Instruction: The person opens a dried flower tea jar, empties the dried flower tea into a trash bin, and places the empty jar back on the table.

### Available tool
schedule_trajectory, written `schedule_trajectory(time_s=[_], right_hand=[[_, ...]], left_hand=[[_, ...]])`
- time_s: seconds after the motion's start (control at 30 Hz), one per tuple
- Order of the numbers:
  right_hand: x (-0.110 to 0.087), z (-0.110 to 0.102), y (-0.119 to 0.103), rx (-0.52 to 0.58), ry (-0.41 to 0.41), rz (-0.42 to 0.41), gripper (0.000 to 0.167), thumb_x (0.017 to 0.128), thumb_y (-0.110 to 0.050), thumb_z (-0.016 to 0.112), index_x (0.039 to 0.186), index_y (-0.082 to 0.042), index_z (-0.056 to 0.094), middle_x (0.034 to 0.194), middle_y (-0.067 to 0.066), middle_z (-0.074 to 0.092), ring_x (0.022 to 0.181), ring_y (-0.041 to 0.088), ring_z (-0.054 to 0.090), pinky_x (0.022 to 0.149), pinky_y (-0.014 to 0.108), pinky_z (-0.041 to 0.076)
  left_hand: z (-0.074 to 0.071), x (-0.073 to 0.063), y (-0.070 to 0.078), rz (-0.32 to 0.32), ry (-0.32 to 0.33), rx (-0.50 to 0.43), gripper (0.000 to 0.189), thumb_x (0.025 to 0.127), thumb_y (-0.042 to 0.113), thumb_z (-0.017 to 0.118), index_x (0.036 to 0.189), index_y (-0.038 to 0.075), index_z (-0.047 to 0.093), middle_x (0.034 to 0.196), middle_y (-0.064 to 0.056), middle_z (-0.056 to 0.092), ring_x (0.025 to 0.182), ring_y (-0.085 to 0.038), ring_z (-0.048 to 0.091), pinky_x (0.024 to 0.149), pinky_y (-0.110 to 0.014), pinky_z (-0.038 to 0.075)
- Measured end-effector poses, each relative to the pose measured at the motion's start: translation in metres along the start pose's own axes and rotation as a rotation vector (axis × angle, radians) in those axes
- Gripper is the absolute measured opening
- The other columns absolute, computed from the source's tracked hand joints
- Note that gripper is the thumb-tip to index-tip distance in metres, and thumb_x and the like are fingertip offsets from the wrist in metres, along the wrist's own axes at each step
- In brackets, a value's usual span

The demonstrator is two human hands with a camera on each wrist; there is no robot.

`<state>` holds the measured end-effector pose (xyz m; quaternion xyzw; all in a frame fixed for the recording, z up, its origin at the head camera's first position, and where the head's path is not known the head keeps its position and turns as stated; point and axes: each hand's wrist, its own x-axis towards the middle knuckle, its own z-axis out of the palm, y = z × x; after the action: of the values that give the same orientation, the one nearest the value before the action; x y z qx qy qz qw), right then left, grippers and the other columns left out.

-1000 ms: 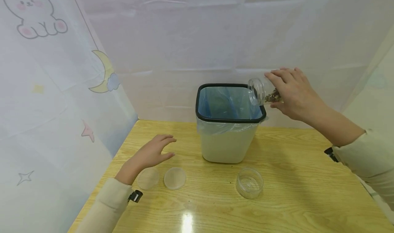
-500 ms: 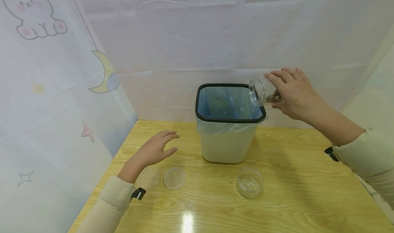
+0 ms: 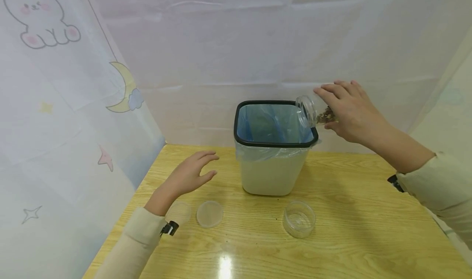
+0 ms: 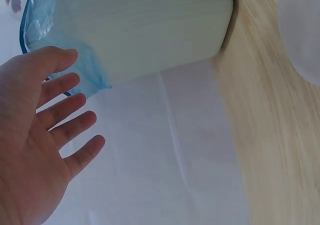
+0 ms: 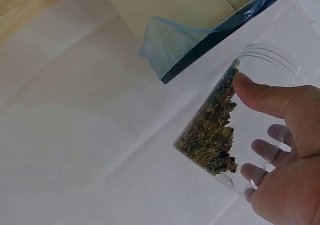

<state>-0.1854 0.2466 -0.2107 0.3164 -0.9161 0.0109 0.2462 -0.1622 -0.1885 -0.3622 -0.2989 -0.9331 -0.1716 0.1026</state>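
Note:
My right hand (image 3: 352, 111) grips a clear jar (image 3: 307, 112) that lies tilted on its side, its open mouth over the right rim of the bin. Inside, dried leafy bits (image 5: 212, 127) have slid along the jar's lower wall, as the right wrist view shows. A pale bin (image 3: 273, 170) with a black rim and a bluish plastic liner (image 3: 263, 123) stands at the back of the table. To its left my left hand (image 3: 189, 173) hovers in the air, fingers spread and slightly bent, holding nothing.
Two round translucent lids, a left lid (image 3: 179, 213) and a right lid (image 3: 209, 214), lie flat near my left forearm. A clear round dish (image 3: 299, 219) sits on the wooden table (image 3: 258, 254) in front of the bin. Printed sheets (image 3: 221, 57) hang behind and at the left.
My left hand has moved slightly up and to the right, closer to the bin. The right hand and the jar have barely shifted; the leafy bits have changed position slightly inside.

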Motion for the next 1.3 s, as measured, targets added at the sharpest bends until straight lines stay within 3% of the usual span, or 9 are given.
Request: schedule_trajectory(time_s=[0.33, 0.73, 1.3], right_hand=[[0.001, -0.001, 0.0, -0.012, -0.003, -0.01, 0.099, 0.069, -0.004, 0.093, 0.152, 0.0, 0.039, 0.146, 0.029, 0.044, 0.14, 0.052, 0.03, 0.119, 0.067, 0.015], [0.005, -0.006, -0.002, -0.019, -0.042, 0.007, 0.101, 0.069, -0.002, 0.092, 0.154, -0.001, 0.037, 0.149, 0.028, 0.042, 0.143, 0.051, 0.028, 0.121, 0.065, 0.014], [0.01, -0.004, -0.003, -0.03, -0.066, -0.031, 0.102, 0.069, -0.002, 0.092, 0.154, -0.003, 0.036, 0.149, 0.026, 0.041, 0.143, 0.05, 0.027, 0.12, 0.066, 0.015]], left_hand=[[-0.004, 0.013, 0.008, 0.113, 0.124, 0.034, 0.046, 0.096, 0.023, 0.072, 0.138, 0.009, 0.061, 0.147, -0.012, 0.054, 0.134, -0.03, 0.052, 0.105, -0.048, 0.05], [-0.01, 0.03, 0.021, 0.2, 0.23, 0.043, 0.042, 0.097, 0.021, 0.071, 0.136, 0.008, 0.063, 0.14, -0.011, 0.059, 0.13, -0.027, 0.056, 0.106, -0.044, 0.05], [-0.013, 0.045, 0.03, 0.238, 0.283, 0.03, 0.043, 0.097, 0.021, 0.071, 0.136, 0.007, 0.06, 0.139, -0.01, 0.059, 0.13, -0.026, 0.055, 0.107, -0.041, 0.048]])
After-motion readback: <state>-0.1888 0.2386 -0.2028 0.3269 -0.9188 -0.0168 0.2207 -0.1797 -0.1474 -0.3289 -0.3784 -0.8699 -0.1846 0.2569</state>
